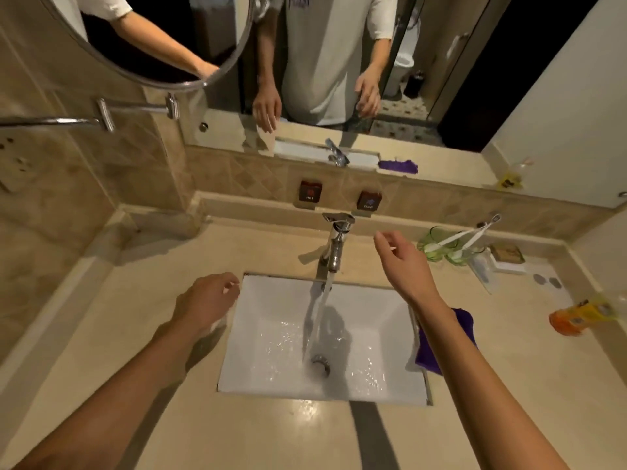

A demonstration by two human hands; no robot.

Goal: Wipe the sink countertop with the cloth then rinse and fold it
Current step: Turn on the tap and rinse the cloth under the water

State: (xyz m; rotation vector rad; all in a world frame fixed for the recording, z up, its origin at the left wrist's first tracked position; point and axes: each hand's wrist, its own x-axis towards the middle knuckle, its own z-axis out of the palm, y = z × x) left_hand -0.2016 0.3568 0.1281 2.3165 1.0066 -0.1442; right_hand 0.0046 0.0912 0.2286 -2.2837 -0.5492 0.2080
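A purple cloth point(464, 320) lies on the beige countertop point(271, 432) at the right edge of the white sink point(271, 334), partly hidden under my right forearm. Water runs from the chrome faucet point(334, 245) into the basin. My right hand point(403, 262) hovers just right of the faucet, fingers relaxed, holding nothing. My left hand point(207, 300) hangs over the sink's left rim with loosely curled fingers, also holding nothing.
Green cups with toothbrushes point(444, 245) stand at the back right, beside a small tray point(509, 257). An orange packet point(576, 317) lies at the far right. Hot and cold signs point(339, 196) sit behind the faucet. A round mirror point(152, 39) hangs at upper left.
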